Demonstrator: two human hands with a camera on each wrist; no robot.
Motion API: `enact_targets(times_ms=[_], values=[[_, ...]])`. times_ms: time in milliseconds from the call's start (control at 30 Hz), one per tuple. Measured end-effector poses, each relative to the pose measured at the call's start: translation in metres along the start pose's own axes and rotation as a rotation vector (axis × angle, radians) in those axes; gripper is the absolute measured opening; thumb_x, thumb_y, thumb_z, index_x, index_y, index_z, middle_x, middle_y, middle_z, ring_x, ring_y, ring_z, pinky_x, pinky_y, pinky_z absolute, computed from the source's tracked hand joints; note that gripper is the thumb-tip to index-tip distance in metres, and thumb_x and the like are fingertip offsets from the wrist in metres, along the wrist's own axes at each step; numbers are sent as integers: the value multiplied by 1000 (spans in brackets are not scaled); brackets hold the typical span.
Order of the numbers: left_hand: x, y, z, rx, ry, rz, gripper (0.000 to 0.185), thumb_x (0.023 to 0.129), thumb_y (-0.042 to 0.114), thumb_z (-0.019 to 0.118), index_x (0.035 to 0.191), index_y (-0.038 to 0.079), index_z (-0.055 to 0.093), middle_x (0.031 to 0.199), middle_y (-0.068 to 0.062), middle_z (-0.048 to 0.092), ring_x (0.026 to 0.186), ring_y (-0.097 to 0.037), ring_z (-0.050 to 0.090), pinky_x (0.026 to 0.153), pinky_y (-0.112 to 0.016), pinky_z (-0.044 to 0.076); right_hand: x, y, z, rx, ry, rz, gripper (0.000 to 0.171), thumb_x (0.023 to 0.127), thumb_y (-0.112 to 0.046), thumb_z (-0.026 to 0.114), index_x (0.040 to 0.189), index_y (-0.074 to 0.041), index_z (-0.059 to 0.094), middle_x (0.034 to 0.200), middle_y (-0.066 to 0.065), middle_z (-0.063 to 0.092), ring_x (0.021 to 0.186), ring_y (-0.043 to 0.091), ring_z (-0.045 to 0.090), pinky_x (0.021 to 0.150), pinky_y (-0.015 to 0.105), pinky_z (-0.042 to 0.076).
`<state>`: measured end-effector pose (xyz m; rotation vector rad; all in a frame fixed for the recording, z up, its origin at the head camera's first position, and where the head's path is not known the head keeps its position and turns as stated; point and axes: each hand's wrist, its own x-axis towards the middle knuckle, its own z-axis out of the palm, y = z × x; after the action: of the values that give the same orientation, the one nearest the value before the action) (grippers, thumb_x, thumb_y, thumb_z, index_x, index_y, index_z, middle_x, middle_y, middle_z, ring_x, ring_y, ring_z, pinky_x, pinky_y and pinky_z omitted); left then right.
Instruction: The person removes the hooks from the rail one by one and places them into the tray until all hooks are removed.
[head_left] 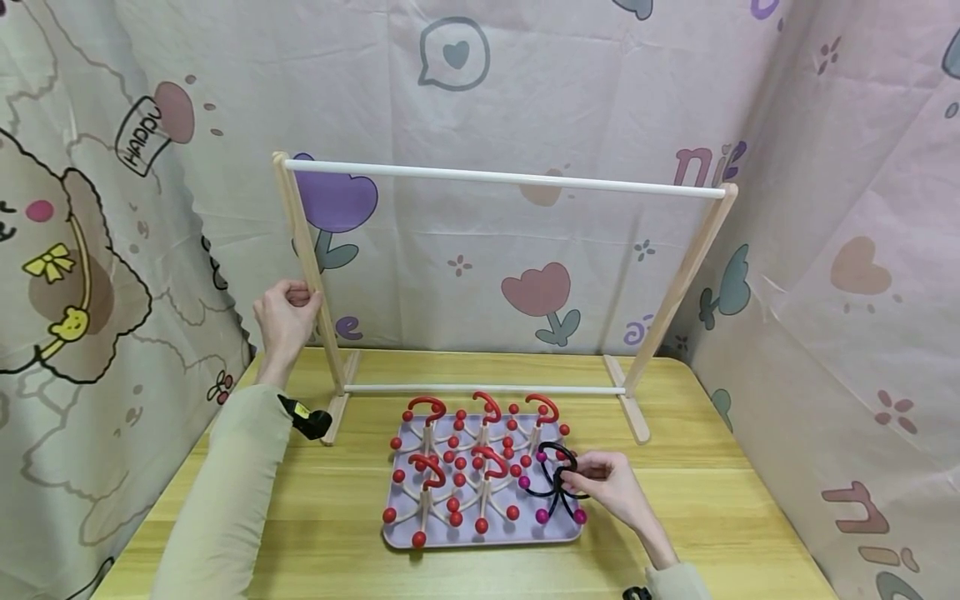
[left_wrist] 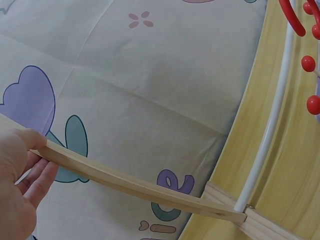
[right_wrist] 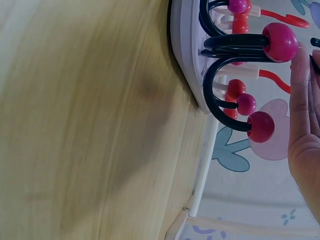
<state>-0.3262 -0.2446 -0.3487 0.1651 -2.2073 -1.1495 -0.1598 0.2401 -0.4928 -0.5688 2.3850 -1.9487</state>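
My left hand (head_left: 287, 317) holds the left post (head_left: 305, 237) of a wooden rack, about halfway up. In the left wrist view the thumb and fingers lie around this post (left_wrist: 100, 173). My right hand (head_left: 611, 487) pinches the stem of a black multi-arm hook hanger (head_left: 557, 483) with magenta ball tips, at the right front of a lilac tray (head_left: 487, 537). The right wrist view shows its curved arms (right_wrist: 212, 90) low against the tray; the pinching fingertips are partly cut off there. Several beige hangers (head_left: 425, 500) with red hooks and red balls stand upright on the tray.
A white top bar (head_left: 502, 176) and a white lower bar (head_left: 480, 389) join the rack's two posts. The rack's feet (head_left: 628, 404) rest on the wooden table (head_left: 675, 517) behind the tray. Patterned curtains (head_left: 450, 108) enclose the back and sides.
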Motion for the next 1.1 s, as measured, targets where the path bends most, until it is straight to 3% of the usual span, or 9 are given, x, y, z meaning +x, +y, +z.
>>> enact_targets(times_ms=[533,933,1100], values=[[-2,-1,-2,-5,4,-3,25,92,14,66,110,-4,71,103,-23,76,62,19,45,65,-4,38,2,1,0,-26,-11,-3,17,88,3,71,97,17,69,85,35,70,70,13,75,66,45,60],[-3,-1,-1,-9,16,-14,27,94,17,64,111,-3,71,102,-21,75,65,13,46,68,-7,38,5,1,0,-41,-19,-5,17,87,3,71,98,16,68,87,34,71,71,11,75,65,39,61],[-7,-1,0,-18,-2,-24,30,96,21,63,115,-2,69,108,-21,75,73,5,54,70,-6,39,6,-1,-10,-79,-91,3,25,88,1,72,107,16,64,89,30,72,74,7,73,65,36,62]])
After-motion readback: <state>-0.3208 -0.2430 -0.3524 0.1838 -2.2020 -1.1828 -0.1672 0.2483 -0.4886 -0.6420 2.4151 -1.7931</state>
